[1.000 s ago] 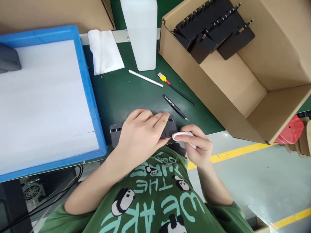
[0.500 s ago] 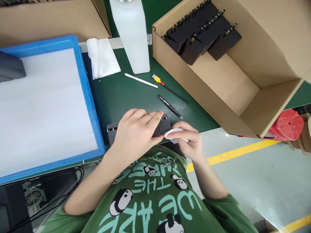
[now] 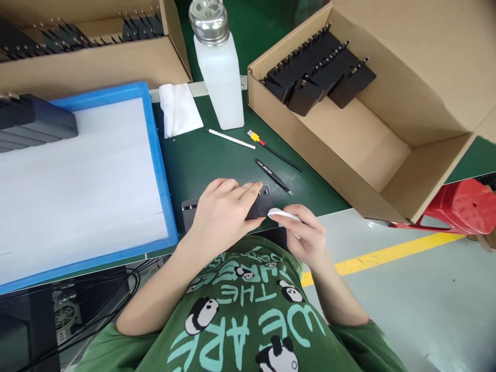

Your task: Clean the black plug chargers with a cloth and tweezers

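My left hand [image 3: 225, 209] is closed over a black power adapter [image 3: 264, 202] with metal prongs at its top, held near the table's front edge. In my right hand [image 3: 308, 232] is a folded white cloth [image 3: 284, 214], pinched between thumb and fingers. The tip of the cloth meets or nearly meets the adapter's right edge. Another dark piece with metal contacts [image 3: 189, 209] shows to the left of my left hand, partly hidden behind it. Black tweezers [image 3: 273, 175] lie just beyond my hands.
A white-handled pointed tool [image 3: 232, 139] and a yellow-and-red USB cable [image 3: 277, 151] lie farther back. Behind stand a white pump bottle [image 3: 222, 82] and folded cloth [image 3: 179, 111]. A blue-rimmed tray [image 3: 157, 165] is left, an open carton [image 3: 306, 139] right, another carton [image 3: 116, 64] back left.
The view has shifted, so the table's things appear lower and further right. The cloth has drawn slightly away from the adapter. Both hands keep their holds.
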`<state>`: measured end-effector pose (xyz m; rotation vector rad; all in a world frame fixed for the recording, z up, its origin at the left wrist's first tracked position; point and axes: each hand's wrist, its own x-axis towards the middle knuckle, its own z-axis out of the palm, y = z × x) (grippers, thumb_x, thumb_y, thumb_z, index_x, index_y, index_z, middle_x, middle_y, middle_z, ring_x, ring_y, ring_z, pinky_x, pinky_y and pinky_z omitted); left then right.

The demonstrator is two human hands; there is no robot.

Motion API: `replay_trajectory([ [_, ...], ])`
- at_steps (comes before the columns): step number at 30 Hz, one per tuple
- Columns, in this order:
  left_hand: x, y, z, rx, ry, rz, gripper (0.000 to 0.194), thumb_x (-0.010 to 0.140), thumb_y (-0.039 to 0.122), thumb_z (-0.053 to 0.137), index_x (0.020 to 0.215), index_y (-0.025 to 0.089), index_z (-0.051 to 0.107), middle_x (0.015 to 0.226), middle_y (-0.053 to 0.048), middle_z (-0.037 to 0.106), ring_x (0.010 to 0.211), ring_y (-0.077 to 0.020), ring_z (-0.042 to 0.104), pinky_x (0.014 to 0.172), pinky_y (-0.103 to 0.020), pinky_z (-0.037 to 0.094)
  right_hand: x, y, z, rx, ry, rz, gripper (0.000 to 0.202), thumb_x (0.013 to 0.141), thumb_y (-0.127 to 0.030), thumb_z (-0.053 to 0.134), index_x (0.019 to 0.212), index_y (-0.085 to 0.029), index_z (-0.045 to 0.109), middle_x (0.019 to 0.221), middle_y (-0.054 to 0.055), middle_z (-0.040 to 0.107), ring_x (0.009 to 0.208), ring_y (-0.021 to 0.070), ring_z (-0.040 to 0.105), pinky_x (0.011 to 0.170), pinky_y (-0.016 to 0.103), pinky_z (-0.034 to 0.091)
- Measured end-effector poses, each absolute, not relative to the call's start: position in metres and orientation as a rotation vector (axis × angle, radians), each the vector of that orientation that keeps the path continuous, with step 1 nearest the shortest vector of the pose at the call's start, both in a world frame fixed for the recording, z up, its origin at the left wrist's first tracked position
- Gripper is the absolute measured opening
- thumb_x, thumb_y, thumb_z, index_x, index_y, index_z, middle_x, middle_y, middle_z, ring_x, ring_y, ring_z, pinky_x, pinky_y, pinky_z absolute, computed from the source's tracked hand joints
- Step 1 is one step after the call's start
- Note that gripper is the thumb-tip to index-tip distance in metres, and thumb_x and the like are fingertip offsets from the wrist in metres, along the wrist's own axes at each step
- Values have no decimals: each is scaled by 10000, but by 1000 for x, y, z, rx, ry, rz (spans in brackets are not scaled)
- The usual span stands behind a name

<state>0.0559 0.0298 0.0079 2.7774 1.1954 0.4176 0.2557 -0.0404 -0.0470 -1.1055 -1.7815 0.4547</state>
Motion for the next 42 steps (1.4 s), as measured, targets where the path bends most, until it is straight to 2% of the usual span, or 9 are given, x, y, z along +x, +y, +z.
replay_trajectory([
  [8, 57, 28, 8, 2728, 1217, 442, 445, 778, 242, 765, 1189, 88, 694, 1071, -95, 781, 845, -267, 675, 772, -428, 512, 257, -33, -47, -1012, -1941, 373, 454, 927, -19, 438, 1226, -234, 703, 911, 72, 636, 769, 164, 599, 639, 305, 522],
  [14, 57, 27, 7, 2697, 1241, 428, 445, 788, 285, 764, 1197, 124, 695, 1064, -108, 779, 860, -276, 676, 794, -426, 503, 257, -33, -48, -1045, -1930, 355, 461, 939, -33, 414, 1210, -254, 714, 923, 69, 635, 779, 161, 620, 650, 306, 543],
  [20, 59, 24, 6, 2713, 1246, 445, 468, 790, 288, 756, 1200, 87, 653, 1067, -145, 754, 912, -304, 675, 856, -450, 501, 268, -38, -36, -1115, -1952, 293, 421, 922, -30, 436, 1151, -271, 695, 918, 39, 654, 777, 141, 645, 665, 274, 539],
  [23, 63, 24, 4, 2709, 1247, 485, 525, 761, 382, 805, 1158, 78, 646, 1046, -152, 741, 953, -326, 668, 923, -488, 499, 288, -33, -32, -1339, -1786, 159, 407, 932, -32, 402, 1218, -250, 593, 1006, 67, 642, 836, 171, 648, 662, 293, 517],
  [25, 66, 24, 6, 2709, 1229, 525, 463, 755, 373, 815, 1091, 98, 652, 1026, -140, 738, 971, -320, 671, 982, -502, 488, 298, -26, -32, -1464, -1737, 95, 412, 928, -55, 434, 1298, -225, 496, 1032, 84, 639, 832, 190, 643, 655, 307, 512],
  [28, 67, 19, 17, 2691, 1189, 614, 386, 782, 344, 782, 1064, 132, 625, 1045, -122, 731, 1046, -304, 674, 1043, -504, 483, 299, -13, -30, -1577, -1829, 73, 353, 915, -112, 513, 1256, -199, 523, 1183, 143, 644, 1029, 262, 639, 839, 421, 543],
  [31, 62, 5, 34, 2468, 1166, 864, 416, 790, 307, 766, 1123, 173, 556, 1133, -113, 718, 1179, -295, 657, 1103, -522, 474, 284, -3, -26, -1659, -1884, 35, 265, 947, -169, 518, 1199, -171, 600, 1383, 204, 557, 1245, 343, 532, 1028, 569, 448],
  [36, 43, -22, 58, 2007, 1139, 1320, 582, 761, 164, 794, 1224, 217, 446, 1279, -142, 635, 1260, -267, 629, 985, -430, 582, 248, 16, -36, -1716, -2034, 249, 194, 968, -252, 586, 1110, -146, 665, 1101, 116, 681, 995, 237, 649, 900, 437, 557],
  [42, 17, -36, 72, 1972, 1245, 1611, 655, 662, 106, 850, 1202, 191, 489, 1151, -116, 584, 1136, -298, 669, 896, -460, 610, 227, 42, -43, -1821, -1939, 492, 313, 971, -379, 628, 1188, -154, 624, 1150, 72, 666, 970, 181, 672, 836, 376, 595],
])
